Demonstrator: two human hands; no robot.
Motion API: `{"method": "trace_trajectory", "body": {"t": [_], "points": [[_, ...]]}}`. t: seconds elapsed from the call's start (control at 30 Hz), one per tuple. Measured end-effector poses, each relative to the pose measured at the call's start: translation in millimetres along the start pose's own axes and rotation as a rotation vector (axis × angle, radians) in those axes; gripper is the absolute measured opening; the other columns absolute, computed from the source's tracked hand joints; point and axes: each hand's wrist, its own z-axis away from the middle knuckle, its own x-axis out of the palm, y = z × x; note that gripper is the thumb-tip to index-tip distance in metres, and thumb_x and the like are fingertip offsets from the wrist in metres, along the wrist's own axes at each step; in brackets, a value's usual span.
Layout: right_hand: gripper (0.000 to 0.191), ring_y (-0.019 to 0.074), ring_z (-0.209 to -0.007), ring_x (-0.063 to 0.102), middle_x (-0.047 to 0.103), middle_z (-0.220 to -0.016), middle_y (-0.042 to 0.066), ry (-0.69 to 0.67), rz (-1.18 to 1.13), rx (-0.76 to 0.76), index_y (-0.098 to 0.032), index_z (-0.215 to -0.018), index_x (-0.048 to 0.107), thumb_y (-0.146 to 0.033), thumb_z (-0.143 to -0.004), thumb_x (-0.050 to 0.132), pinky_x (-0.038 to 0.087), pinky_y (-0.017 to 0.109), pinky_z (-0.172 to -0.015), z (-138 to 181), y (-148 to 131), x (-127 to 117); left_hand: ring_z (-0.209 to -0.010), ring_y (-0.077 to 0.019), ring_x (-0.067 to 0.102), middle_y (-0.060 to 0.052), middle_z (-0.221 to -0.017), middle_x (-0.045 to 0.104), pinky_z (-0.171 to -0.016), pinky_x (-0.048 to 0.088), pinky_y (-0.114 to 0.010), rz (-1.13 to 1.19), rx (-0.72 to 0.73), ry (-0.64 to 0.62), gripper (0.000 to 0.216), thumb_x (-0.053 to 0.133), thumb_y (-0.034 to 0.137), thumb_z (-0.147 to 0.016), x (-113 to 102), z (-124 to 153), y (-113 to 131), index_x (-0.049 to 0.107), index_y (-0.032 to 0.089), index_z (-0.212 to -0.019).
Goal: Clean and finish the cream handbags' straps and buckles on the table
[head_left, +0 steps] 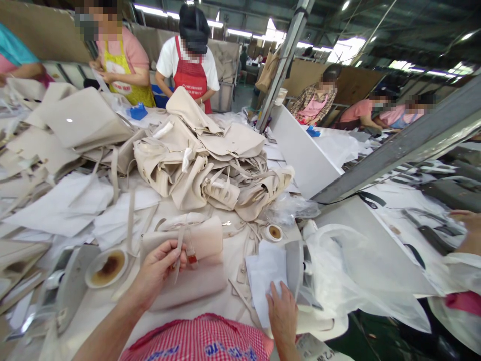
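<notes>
While I watch the left hand (pixel 165 258): its thumb and finger are pinched together on a thin, pale beige strap (pixel 181 235), a bit below the middle of the frame.
Bag: a smooth, pinkish-beige bag (pixel 203 286) lies beside and under that hand, with a small red-brown piece (pixel 192 259) on its front.
Right hand (pixel 282 306): it is over flat white paper sheets (pixel 265 268), right of the bag; its fingers are a little apart, but I can't tell if they grip one.
Bowls: a round white bowl of brown stuff (pixel 90 276) is lower left; a smaller white cup of brown stuff (pixel 274 232) is just above the sheets.
Heap: messy beige bags (pixel 235 145) fill the upper middle.
Worker: a person in a bright red apron (pixel 191 80) stands behind the heap.
</notes>
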Motion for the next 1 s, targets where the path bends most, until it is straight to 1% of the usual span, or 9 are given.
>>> {"method": "trace_trajectory", "body": {"t": [0.13, 0.23, 0.37, 0.47, 0.6, 0.67, 0.8, 0.9, 1.0], "points": [[0.032, 0.0359, -0.110, 0.060, 0.063, -0.127, 0.016, -0.001, 0.024, 0.003, -0.024, -0.106, 0.074, -0.024, -0.093, 0.045, 0.046, 0.050, -0.090, 3.9, -9.6, -2.0, -0.067, -0.0144, 0.058, 0.002, -0.064, 0.064, -0.067, 0.044, -0.024, 0.000, -0.003, 0.009, 0.027, 0.077, 0.043, -0.073, 0.9, 1.6, 0.2, 0.070, 0.020, -0.085], [0.031, 0.0350, -0.106, 0.061, 0.063, -0.126, 0.017, -0.008, 0.003, 0.023, -0.021, -0.095, 0.074, -0.026, -0.093, 0.043, 0.046, 0.049, -0.087, 1.5, -12.7, -5.1, -0.065, -0.0145, 0.057, 0.001, -0.065, 0.064, -0.065, 0.044, -0.024, -0.003, 0.003, 0.019, 0.028, 0.078, 0.042, -0.071, 1.5, 2.3, 1.4, 0.071, 0.019, -0.085], [0.030, 0.0324, -0.103, 0.062, 0.064, -0.123, 0.016, -0.038, -0.061, 0.051, -0.021, -0.090, 0.070, -0.027, -0.092, 0.041, 0.046, 0.046, -0.083, -3.5, -9.7, -8.5, -0.064, -0.0142, 0.056, 0.000, -0.066, 0.065, -0.064, 0.043, -0.024, -0.010, 0.006, 0.025, 0.030, 0.079, 0.042, -0.070, 1.0, 1.7, 2.5, 0.071, 0.018, -0.086], [0.026, 0.0305, -0.099, 0.064, 0.069, -0.109, 0.014, -0.081, -0.155, 0.059, -0.021, -0.089, 0.066, -0.030, -0.090, 0.041, 0.048, 0.043, -0.082, -7.6, -3.4, -7.5, -0.064, -0.0141, 0.056, 0.000, -0.066, 0.065, -0.063, 0.043, -0.024, -0.013, 0.008, 0.028, 0.031, 0.079, 0.043, -0.070, 0.6, 1.1, 2.5, 0.071, 0.018, -0.086], [0.030, 0.0275, -0.088, 0.068, 0.070, -0.098, 0.012, -0.125, -0.302, 0.113, -0.019, -0.104, 0.060, -0.037, -0.086, 0.044, 0.051, 0.040, -0.080, -12.0, 4.6, -3.2, -0.064, -0.0143, 0.056, 0.000, -0.066, 0.064, -0.064, 0.044, -0.025, -0.009, 0.013, 0.023, 0.030, 0.079, 0.043, -0.071, 0.0, 0.8, 1.0, 0.071, 0.018, -0.086], [0.039, 0.0268, -0.085, 0.070, 0.070, -0.092, 0.009, -0.141, -0.362, 0.161, -0.018, -0.117, 0.054, -0.039, -0.085, 0.046, 0.053, 0.038, -0.076, -13.6, 7.4, -1.9, -0.065, -0.0147, 0.057, 0.000, -0.066, 0.064, -0.065, 0.044, -0.025, -0.011, 0.013, 0.024, 0.029, 0.078, 0.042, -0.072, -0.5, 0.5, 0.2, 0.071, 0.018, -0.087], [0.064, 0.0260, -0.084, 0.071, 0.068, -0.085, 0.004, -0.177, -0.467, 0.228, -0.013, -0.138, 0.034, -0.041, -0.083, 0.051, 0.055, 0.034, -0.074, -17.7, 13.2, -3.1, -0.066, -0.0155, 0.059, 0.000, -0.066, 0.065, -0.064, 0.045, -0.025, -0.015, 0.007, 0.034, 0.029, 0.079, 0.042, -0.071, 0.0, -0.2, 1.0, 0.072, 0.018, -0.086], [0.067, 0.0252, -0.085, 0.071, 0.069, -0.094, 0.008, -0.219, -0.517, 0.230, -0.012, -0.139, 0.034, -0.038, -0.079, 0.052, 0.057, 0.034, -0.075, -22.4, 17.5, -6.8, -0.065, -0.0152, 0.058, 0.000, -0.065, 0.065, -0.064, 0.046, -0.025, 0.002, -0.002, 0.050, 0.031, 0.080, 0.042, -0.067, 2.2, -0.5, 3.7, 0.071, 0.017, -0.084], [0.062, 0.0256, -0.102, 0.067, 0.064, -0.118, 0.014, -0.248, -0.523, 0.195, -0.015, -0.135, 0.042, -0.033, -0.076, 0.049, 0.056, 0.034, -0.080, -26.9, 19.1, -12.7, -0.064, -0.0147, 0.058, 0.000, -0.064, 0.065, -0.064, 0.046, -0.025, 0.007, -0.010, 0.060, 0.032, 0.081, 0.042, -0.066, 4.0, -0.1, 5.8, 0.071, 0.017, -0.083]]}}
